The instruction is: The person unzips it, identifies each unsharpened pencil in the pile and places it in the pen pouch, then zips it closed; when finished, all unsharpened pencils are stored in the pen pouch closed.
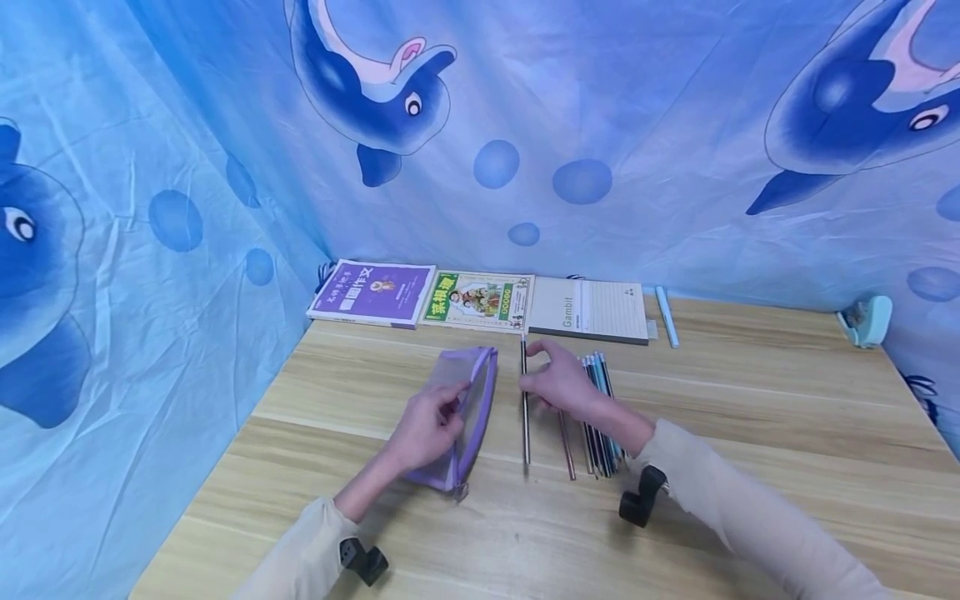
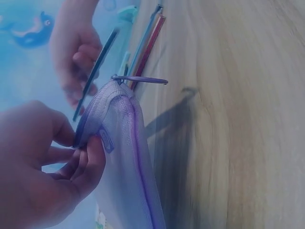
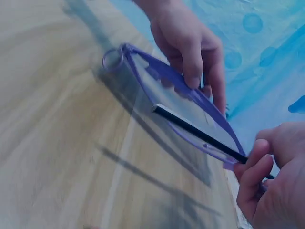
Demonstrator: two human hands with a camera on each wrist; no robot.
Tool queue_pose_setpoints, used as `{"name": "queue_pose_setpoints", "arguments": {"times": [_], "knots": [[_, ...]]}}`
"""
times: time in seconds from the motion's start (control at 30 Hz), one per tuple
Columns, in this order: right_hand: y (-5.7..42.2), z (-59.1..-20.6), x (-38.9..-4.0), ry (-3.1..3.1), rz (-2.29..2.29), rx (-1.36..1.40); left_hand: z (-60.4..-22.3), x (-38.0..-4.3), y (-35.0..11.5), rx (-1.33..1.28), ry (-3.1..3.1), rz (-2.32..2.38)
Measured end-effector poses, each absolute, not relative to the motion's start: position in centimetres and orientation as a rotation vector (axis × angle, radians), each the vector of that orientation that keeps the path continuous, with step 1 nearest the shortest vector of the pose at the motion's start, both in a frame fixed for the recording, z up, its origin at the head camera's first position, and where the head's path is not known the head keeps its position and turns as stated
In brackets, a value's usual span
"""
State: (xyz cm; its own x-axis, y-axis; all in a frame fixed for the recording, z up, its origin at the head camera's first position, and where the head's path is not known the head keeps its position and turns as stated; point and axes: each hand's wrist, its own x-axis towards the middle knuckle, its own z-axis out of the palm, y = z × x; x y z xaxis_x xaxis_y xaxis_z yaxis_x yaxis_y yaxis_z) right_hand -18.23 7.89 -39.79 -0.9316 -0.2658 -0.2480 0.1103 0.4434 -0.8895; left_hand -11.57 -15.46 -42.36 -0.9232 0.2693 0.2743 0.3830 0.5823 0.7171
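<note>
My left hand (image 1: 427, 425) pinches the edge of a translucent pouch (image 1: 453, 367) with purple trim. In the right wrist view, the pouch's zip mouth (image 3: 214, 112) gapes open, and a ring hangs at one end. Just right of the pouch, my right hand (image 1: 566, 383) grips a dark pencil (image 1: 525, 433) near its far end. Seen from the right wrist, this pencil (image 3: 200, 134) lies across the pouch's mouth. Under and beside my right hand are a reddish pencil (image 1: 567, 450) and a bundle of black and blue pencils (image 1: 600, 446) on the table.
Along the back of the wooden table (image 1: 750, 400) lie a purple book (image 1: 375, 292), a green and yellow book (image 1: 480, 300) and a notebook (image 1: 600, 308). A light blue pen (image 1: 667, 317) is beside them. A turquoise desk item (image 1: 870, 321) stands far right, before a dolphin-print curtain (image 1: 637, 100).
</note>
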Motion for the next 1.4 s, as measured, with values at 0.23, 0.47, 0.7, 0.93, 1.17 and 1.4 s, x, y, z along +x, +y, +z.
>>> {"name": "queue_pose_setpoints", "arguments": {"times": [0.23, 0.47, 0.7, 0.93, 1.17, 1.4], "knots": [[5.6, -40.0, -17.3, 2.221, -1.773, -0.077, -41.9, -11.4, -15.0, -0.488, -2.632, -1.299], [3.7, -40.2, -16.6, 2.211, -1.867, -0.080, -41.8, -11.5, -14.7, -0.481, -2.582, -1.278], [2.6, -41.1, -15.9, 2.246, -1.869, -0.135, -41.7, -11.5, -14.5, -0.473, -2.562, -1.333], [2.1, -41.5, -15.3, 2.212, -1.860, -0.190, -41.7, -11.4, -14.4, -0.446, -2.559, -1.389], [1.8, -41.4, -15.3, 2.238, -1.830, -0.189, -41.7, -11.3, -14.2, -0.432, -2.561, -1.402], [2.4, -41.1, -15.4, 2.275, -1.776, -0.202, -41.7, -11.3, -14.2, -0.425, -2.555, -1.414]]}}
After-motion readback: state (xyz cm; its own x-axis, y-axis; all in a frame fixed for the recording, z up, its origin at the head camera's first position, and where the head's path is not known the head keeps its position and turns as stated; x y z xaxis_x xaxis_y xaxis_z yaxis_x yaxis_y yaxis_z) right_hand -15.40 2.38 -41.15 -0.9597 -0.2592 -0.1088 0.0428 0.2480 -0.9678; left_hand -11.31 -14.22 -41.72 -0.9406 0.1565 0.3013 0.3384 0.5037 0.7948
